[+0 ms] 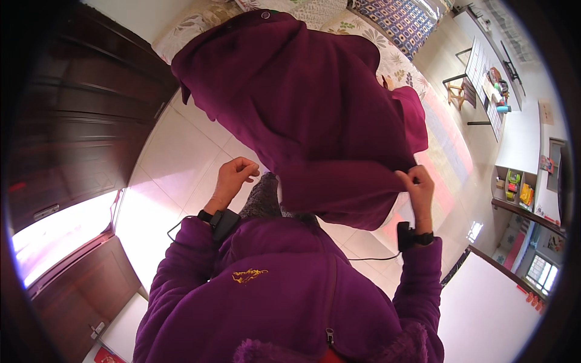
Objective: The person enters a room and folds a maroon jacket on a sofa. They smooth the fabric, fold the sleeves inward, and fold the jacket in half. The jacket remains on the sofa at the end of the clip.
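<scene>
A dark maroon garment (308, 100), seemingly a coat, spreads over the edge of the bed in front of me. Near its far edge is a round button or snap (266, 15). A brighter magenta part (414, 120) shows along its right side. My right hand (420, 181) pinches the near right edge of the cloth between thumb and fingers, and a fold hangs from there to the left. Left of the garment, my left hand (233, 179) is held in the air with curled fingers. Nothing shows in it, and it appears apart from the cloth.
Under the garment lies a bed with a floral and striped cover (447, 140); a patterned pillow or quilt (397, 25) is on it. A dark wooden door (86, 104) stands left. Right are a table (476, 63) with items, a stool (460, 93) and a white tabletop (490, 299).
</scene>
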Motion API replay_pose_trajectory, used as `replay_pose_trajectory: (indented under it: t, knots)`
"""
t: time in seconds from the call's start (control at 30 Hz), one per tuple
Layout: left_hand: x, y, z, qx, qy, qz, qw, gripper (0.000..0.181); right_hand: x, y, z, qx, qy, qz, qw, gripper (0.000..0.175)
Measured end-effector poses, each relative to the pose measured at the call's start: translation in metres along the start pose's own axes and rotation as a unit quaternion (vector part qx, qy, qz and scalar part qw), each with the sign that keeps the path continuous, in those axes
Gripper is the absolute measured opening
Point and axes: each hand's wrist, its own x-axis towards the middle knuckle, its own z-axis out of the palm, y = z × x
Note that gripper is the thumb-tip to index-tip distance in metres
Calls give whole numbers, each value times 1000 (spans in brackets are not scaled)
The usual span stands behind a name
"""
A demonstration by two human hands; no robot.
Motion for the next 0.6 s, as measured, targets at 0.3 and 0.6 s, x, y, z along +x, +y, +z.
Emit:
replay_pose_trajectory:
  t: [0.3, 0.6]
  knots:
    - [16, -23, 30, 117, 42, 35, 992, 17, -17, 131, -25, -58, -26, 194, 979, 30]
    - [27, -12, 54, 44, 31, 40, 998, 14, -27, 123, -25, -36, -138, 156, 977, 50]
